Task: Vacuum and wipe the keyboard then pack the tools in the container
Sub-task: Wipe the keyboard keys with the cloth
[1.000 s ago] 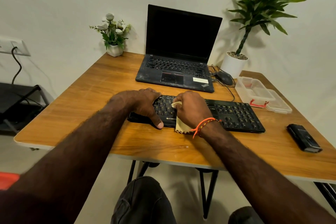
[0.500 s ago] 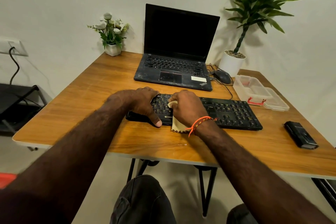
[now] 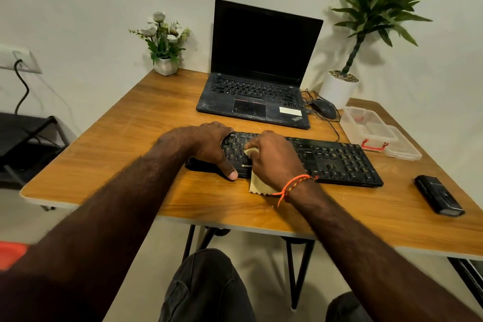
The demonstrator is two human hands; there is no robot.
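A black keyboard [image 3: 337, 162] lies across the middle of the wooden table [image 3: 125, 144]. My left hand [image 3: 209, 146] grips its left end, thumb over the front edge. My right hand [image 3: 274, 159] presses a pale yellow cloth [image 3: 257, 184] onto the keys left of centre; a corner of the cloth hangs out under the wrist onto the table. A small black handheld vacuum [image 3: 439, 195] lies on the table to the right of the keyboard. The clear plastic container [image 3: 368, 128] with a red clip stands beyond the keyboard's right end, its lid [image 3: 405, 150] beside it.
An open black laptop [image 3: 256, 86] stands behind the keyboard, a wired mouse [image 3: 324, 108] to its right. A small flower pot [image 3: 166, 60] sits at the back left, a tall potted plant [image 3: 339, 86] at the back right. A black rack [image 3: 28, 138] stands left of the table.
My right hand with the cloth has slid a little to the left along the keys, closer to my left hand. The left hand has kept its hold on the keyboard.
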